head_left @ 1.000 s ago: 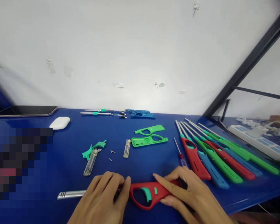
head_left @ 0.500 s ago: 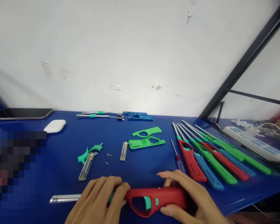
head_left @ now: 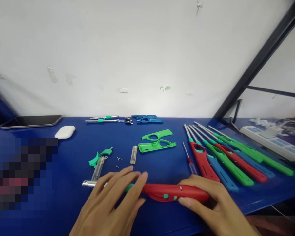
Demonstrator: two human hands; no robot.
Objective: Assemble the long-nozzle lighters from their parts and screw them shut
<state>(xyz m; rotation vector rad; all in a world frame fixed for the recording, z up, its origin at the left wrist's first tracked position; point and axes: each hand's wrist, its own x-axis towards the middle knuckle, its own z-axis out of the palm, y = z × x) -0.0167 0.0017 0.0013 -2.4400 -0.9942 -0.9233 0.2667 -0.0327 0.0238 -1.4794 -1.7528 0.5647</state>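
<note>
A red utility lighter [head_left: 159, 192] with a metal tube and green trigger parts lies across both my hands, its narrow edge turned up towards me. My left hand [head_left: 110, 201] closes over the tube and green collar, hiding part of them; the silver tip sticks out on the left. My right hand [head_left: 206, 200] grips the butt of the red handle between thumb and fingers. Beyond my left hand lie a clear fuel tank [head_left: 97, 168], green triggers [head_left: 100, 156], small screws [head_left: 118, 159] and a second clear tank [head_left: 133, 154].
Several assembled lighters [head_left: 221, 160] fan out on the right beside a screwdriver [head_left: 189, 159]. Green casing halves [head_left: 157, 145], blue casing halves [head_left: 149, 120] and metal tubes [head_left: 102, 121] lie farther back. A phone [head_left: 31, 121], white earbud case [head_left: 65, 132] and power strip [head_left: 272, 139] flank them.
The red lighter has rolled, so its narrow edge now faces up instead of its broad side. Both hands have moved slightly up and right in view with it; the camera view has shifted slightly.
</note>
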